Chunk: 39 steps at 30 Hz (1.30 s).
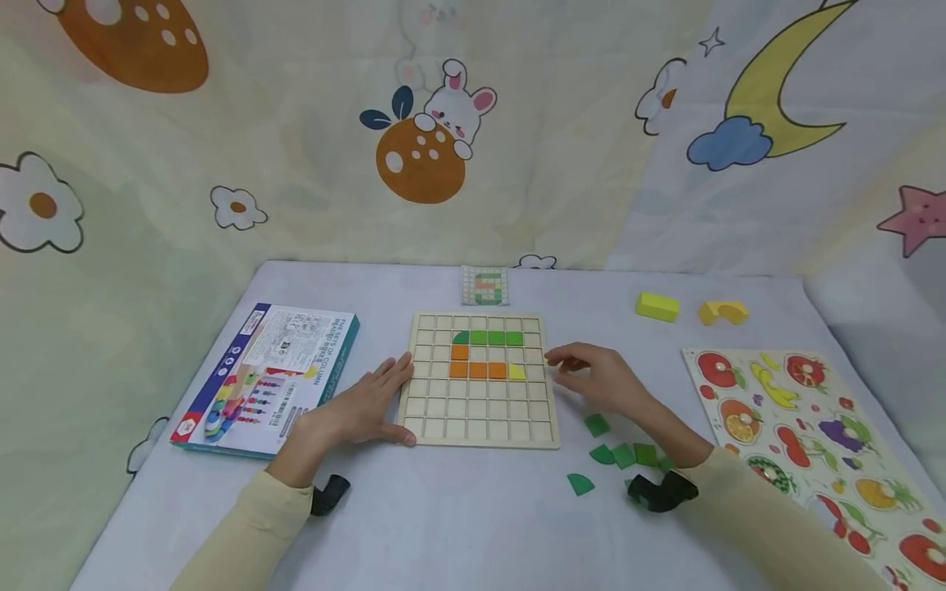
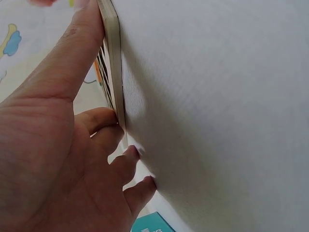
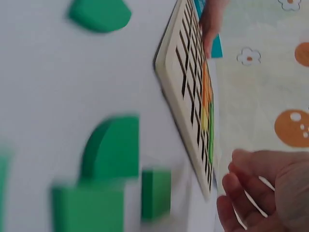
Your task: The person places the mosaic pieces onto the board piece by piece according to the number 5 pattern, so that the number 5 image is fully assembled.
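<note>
A square wooden grid board (image 1: 480,414) lies mid-table, with green, orange and yellow pieces set in some of its squares, among them a row of orange squares (image 1: 478,370) ending in a yellow square (image 1: 516,372). My left hand (image 1: 367,402) rests against the board's left edge, fingers spread and thumb at the near corner. At the right edge is my right hand (image 1: 602,377), its fingers loosely bent with nothing visible between them. In the right wrist view, a gap shows between that hand's thumb and fingers. Loose green pieces (image 1: 624,455) lie below the right forearm.
A small pattern card (image 1: 484,286) stands behind the board. To the left lies a boxed set (image 1: 296,345); to the right, a fruit picture board (image 1: 805,443). A yellow-green block (image 1: 657,307) and a yellow arch block (image 1: 723,312) sit at the back right.
</note>
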### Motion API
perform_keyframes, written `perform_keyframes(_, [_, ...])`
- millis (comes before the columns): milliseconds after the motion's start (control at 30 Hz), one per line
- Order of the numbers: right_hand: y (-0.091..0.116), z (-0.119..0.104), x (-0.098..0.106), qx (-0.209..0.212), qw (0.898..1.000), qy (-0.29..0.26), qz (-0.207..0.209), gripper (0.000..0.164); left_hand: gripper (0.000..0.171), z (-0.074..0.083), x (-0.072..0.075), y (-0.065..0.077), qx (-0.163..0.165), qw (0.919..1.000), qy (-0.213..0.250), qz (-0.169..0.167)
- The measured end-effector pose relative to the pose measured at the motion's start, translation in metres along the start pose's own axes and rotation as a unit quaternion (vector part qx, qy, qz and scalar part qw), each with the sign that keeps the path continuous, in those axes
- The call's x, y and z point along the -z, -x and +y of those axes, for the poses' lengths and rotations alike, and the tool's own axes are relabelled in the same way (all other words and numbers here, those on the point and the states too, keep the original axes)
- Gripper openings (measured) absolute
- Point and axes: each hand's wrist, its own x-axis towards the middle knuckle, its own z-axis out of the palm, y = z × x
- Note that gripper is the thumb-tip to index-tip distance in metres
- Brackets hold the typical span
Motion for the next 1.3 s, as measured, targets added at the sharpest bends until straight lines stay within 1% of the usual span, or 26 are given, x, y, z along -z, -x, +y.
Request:
perform_keyframes(100, [0.016,0.015,0.015,0.012,0.999,0.004,-0.038,0.033,0.114,-0.001,0.001,0.001,0.001,1.0000,-0.001,-0.001])
perform_keyframes(167, [0.027,0.025,0.022,0.023,0.997,0.009,-0.068,0.034,0.114,-0.002,0.002,0.001,0.000,1.0000,-0.003,-0.001])
perform_keyframes(233, [0.037,0.033,0.026,0.036,0.995,0.012,-0.094,0.035,0.114,-0.003,0.003,0.002,0.004,1.0000,-0.006,-0.003])
perform_keyframes(300, [0.045,0.039,0.026,0.052,0.993,0.014,-0.109,0.037,0.114,-0.004,0.003,0.002,0.004,1.0000,-0.008,-0.003])
perform_keyframes(433, [0.053,0.046,0.022,0.074,0.991,0.015,-0.113,0.038,0.113,-0.005,0.004,0.003,0.002,1.0000,-0.002,-0.001])
perform_keyframes(600, [0.056,0.048,0.016,0.090,0.991,0.026,-0.093,0.039,0.113,-0.005,0.003,0.003,-0.002,1.0000,0.002,-0.001])
perform_keyframes(733, [0.053,0.043,0.015,0.088,0.992,0.036,-0.077,0.042,0.112,-0.004,0.003,0.003,-0.003,1.0000,0.002,0.001])
perform_keyframes(833, [0.045,0.033,0.013,0.080,0.994,0.043,-0.061,0.045,0.112,-0.003,0.004,0.003,-0.002,1.0000,0.003,0.001])
perform_keyframes(933, [0.034,0.018,0.008,0.080,0.995,0.041,-0.045,0.048,0.112,-0.003,0.003,0.003,-0.003,1.0000,0.003,0.001])
perform_keyframes(1133, [0.011,-0.010,-0.013,0.109,0.993,0.035,-0.029,0.047,0.112,-0.002,0.001,0.002,-0.005,1.0000,0.002,0.002])
perform_keyframes(1300, [-0.003,-0.025,-0.032,0.102,0.994,0.044,-0.022,0.044,0.112,-0.001,0.001,0.003,-0.006,1.0000,0.006,0.004])
